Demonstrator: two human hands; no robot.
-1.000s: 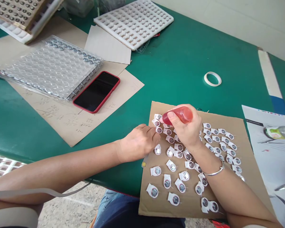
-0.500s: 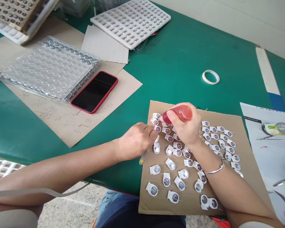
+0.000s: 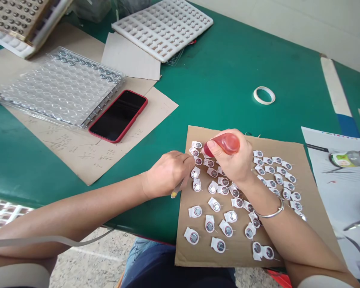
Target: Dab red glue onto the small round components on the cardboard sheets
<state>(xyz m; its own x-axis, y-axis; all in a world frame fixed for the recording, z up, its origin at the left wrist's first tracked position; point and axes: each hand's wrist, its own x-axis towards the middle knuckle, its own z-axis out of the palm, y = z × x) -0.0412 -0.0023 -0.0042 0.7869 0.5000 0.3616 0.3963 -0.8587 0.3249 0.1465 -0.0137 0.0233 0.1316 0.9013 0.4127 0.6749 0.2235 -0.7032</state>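
A brown cardboard sheet (image 3: 288,240) lies at the table's front edge and bears many small round metallic parts on white tabs, one of them a part (image 3: 192,236) near its lower left corner. My right hand (image 3: 235,160) is wrapped round a red squeeze bottle (image 3: 226,144) above the upper left of the sheet. Beside the sheet's left edge is my left hand (image 3: 171,172), its fingers curled together. A slim tool with a yellow tip (image 3: 174,194) shows under that hand; how it is held is hidden.
A phone in a red case (image 3: 118,116), a clear plastic tray (image 3: 63,88) and a white slotted tray (image 3: 163,28) are to the left. A tape roll (image 3: 264,95) lies behind the cardboard. Paper (image 3: 321,160) with a small glass bottle (image 3: 349,159) is at right.
My left hand has drawn slightly left and down from the parts, uncovering one at the sheet's left edge. The slim tool has shifted with it. My right hand still holds the red bottle.
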